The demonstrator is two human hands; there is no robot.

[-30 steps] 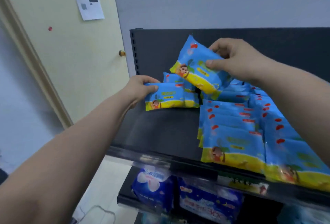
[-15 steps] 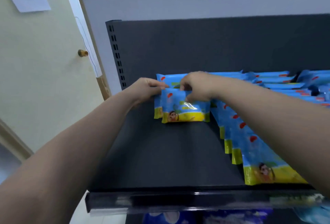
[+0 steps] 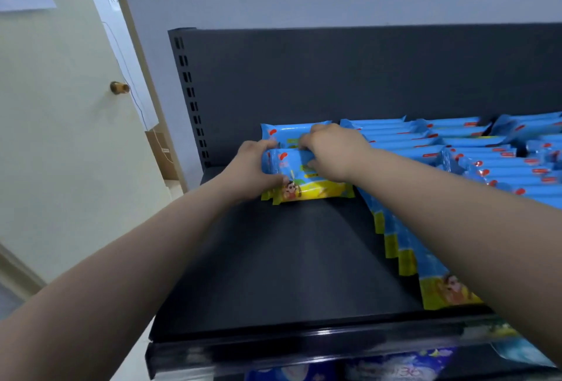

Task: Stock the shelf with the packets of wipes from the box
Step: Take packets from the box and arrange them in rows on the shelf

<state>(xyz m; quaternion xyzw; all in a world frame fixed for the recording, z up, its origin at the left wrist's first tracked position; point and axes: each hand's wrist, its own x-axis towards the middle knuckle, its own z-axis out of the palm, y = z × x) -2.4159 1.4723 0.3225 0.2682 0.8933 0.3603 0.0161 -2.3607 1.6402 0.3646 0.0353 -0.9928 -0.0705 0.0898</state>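
Note:
A blue and yellow packet of wipes lies at the back left of the black shelf, on top of two other packets. My left hand grips the front packet's left end. My right hand presses on its top right part, fingers curled over it. Several rows of the same packets fill the shelf to the right, overlapping toward the front. The box is out of sight.
The shelf's black back panel rises behind the packets, with a slotted upright at its left. A cream door with a brass knob stands to the left. Other blue packs sit on the shelf below.
A second ago my right hand held a packet in the air. It now lies on the stack that my left hand held, and both hands rest on it.

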